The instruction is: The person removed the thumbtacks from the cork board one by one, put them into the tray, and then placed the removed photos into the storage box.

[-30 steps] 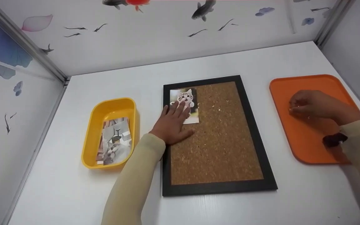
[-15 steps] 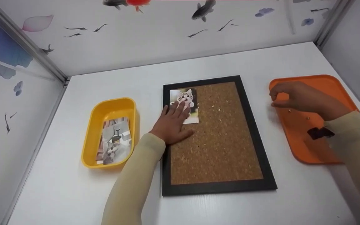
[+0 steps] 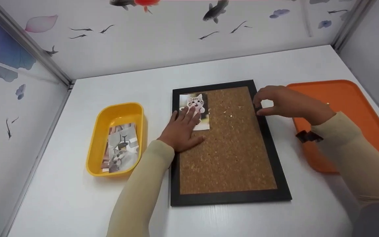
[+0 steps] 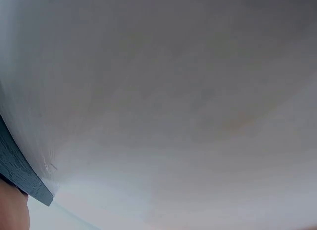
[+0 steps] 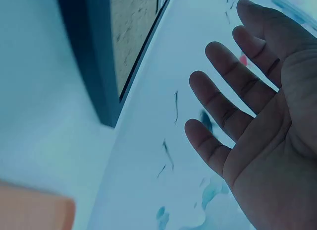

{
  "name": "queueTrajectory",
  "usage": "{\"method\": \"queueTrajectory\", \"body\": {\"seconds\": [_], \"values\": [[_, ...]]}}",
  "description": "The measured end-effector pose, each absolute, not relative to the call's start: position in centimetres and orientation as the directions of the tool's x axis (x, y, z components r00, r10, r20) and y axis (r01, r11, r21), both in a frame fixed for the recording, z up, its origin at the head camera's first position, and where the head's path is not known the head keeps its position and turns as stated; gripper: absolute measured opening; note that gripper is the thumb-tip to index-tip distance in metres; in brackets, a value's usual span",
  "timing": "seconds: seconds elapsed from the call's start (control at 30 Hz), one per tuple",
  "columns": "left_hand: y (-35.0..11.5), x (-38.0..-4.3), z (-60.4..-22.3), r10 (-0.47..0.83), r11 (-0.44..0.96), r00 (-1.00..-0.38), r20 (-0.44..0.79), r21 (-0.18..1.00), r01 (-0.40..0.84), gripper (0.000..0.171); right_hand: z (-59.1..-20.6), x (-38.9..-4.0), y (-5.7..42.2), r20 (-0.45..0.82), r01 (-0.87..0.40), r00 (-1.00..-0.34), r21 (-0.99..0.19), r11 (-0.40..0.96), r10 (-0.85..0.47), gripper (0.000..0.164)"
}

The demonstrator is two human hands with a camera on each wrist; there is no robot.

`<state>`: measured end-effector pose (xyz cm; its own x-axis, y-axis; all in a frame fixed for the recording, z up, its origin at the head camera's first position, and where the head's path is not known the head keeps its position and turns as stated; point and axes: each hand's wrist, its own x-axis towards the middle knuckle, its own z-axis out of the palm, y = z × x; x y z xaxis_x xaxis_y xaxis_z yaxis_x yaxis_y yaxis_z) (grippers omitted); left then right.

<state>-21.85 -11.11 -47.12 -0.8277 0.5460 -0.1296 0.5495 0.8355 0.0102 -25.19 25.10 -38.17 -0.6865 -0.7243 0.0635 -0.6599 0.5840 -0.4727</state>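
Observation:
My left hand (image 3: 183,130) lies flat, fingers spread, over the lower left of a kitten photo (image 3: 202,120). That photo sits at the upper left of a black-framed cork board (image 3: 232,158). At the board's right edge, my right hand (image 3: 291,103) hovers with thumb and forefinger curved towards each other, tips close together over the frame. In the right wrist view the palm of the right hand (image 5: 267,126) shows with its other fingers spread; I cannot tell whether something tiny sits between thumb and forefinger.
On the right is an orange tray (image 3: 357,108) with a tiny shiny piece (image 3: 328,104), partly covered by the right forearm. A yellow bin (image 3: 99,141) on the left contains several photos (image 3: 123,151). Printed walls (image 3: 163,36) enclose the white table (image 3: 229,220) behind and at both sides.
My right hand has moved left from low over the orange tray to the board's right edge, thumb and forefinger still brought near each other. My left hand has stayed on the photo.

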Motion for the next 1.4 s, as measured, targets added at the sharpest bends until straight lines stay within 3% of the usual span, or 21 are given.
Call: {"method": "queueTrajectory", "body": {"seconds": [0.2,0.33,0.67,1.4], "values": [[-11.0,-21.9,-47.2,0.548,0.835,-0.828,-0.121,0.013,0.551,0.092,-38.2,-26.0,22.7,0.112,-0.732,-0.609,-0.461,0.502,-0.785,0.013],[-11.0,-21.9,-47.3,0.550,0.833,-0.827,-0.119,0.007,0.553,0.092,-38.3,-26.4,21.5,0.123,-0.753,-0.591,-0.440,0.490,-0.797,0.014],[-11.3,-21.9,-47.2,0.539,0.840,-0.833,-0.125,0.003,0.543,0.092,-38.6,-28.0,18.2,0.065,-0.709,-0.614,-0.485,0.513,-0.787,0.014],[-11.0,-22.0,-47.0,0.529,0.845,-0.835,-0.152,0.008,0.535,0.092,-41.0,-31.8,12.7,-0.097,-0.597,-0.687,-0.490,0.635,-0.720,0.043]]}}
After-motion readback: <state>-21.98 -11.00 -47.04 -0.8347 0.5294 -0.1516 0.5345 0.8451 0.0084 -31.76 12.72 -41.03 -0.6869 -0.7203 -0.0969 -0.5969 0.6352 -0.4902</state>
